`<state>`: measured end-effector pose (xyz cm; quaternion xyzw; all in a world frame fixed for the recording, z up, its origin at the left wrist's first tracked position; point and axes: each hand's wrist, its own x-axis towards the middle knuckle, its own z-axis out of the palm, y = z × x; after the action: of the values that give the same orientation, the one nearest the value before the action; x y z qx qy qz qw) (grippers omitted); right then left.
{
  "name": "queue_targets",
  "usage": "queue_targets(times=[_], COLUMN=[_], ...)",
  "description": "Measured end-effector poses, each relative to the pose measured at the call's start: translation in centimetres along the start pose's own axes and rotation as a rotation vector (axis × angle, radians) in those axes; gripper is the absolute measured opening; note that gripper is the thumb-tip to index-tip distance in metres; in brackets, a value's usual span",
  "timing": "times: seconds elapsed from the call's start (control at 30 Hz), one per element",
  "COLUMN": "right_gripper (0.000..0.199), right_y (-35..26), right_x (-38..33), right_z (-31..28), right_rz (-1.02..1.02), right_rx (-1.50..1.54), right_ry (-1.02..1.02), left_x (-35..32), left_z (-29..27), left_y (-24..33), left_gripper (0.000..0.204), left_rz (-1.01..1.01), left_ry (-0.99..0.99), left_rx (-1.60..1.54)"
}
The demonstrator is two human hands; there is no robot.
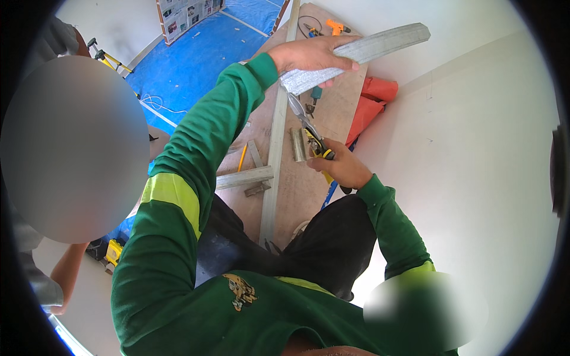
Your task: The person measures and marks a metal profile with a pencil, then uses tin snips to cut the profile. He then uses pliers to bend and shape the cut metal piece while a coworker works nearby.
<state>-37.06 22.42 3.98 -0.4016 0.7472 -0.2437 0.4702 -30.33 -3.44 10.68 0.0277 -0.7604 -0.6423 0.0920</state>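
Observation:
My left hand grips a galvanized metal profile from above, with the fingers wrapped round its near part. The profile slants up to the right over the board. In my right hand is a pair of tin snips with black and yellow handles. The snips' blades point up and away, close to the near end of the profile; whether they touch it I cannot tell. A short metal profile offcut lies just left of my right hand. Below my arms, a long metal profile runs lengthwise along the board.
The brown board carries a shorter profile, a yellow pencil, a teal-handled tool and an orange tool. A red bag lies by the right wall. Blue sheeting covers the floor; another person is close on my left.

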Motion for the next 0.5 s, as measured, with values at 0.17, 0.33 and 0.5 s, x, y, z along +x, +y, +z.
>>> queue_targets(times=[0.17, 0.33, 0.5], right_gripper=[0.037, 0.035, 0.035], right_y=[-0.01, 0.06, 0.54], right_x=[-0.2, -0.45, 0.04], right_z=[0.27, 0.74, 0.39], right_rz=[-0.092, -0.109, -0.126], right_rx=[0.029, -0.05, -0.081], right_ry=[0.016, 0.113, 0.136], left_x=[0.1, 0.14, 0.29], left_z=[0.33, 0.4, 0.57], left_y=[0.37, 0.78, 0.76], left_gripper=[0.09, 0.088, 0.086], left_rz=[0.042, 0.056, 0.132], left_ry=[-0.02, -0.029, -0.002], left_rx=[0.094, 0.074, 0.151])
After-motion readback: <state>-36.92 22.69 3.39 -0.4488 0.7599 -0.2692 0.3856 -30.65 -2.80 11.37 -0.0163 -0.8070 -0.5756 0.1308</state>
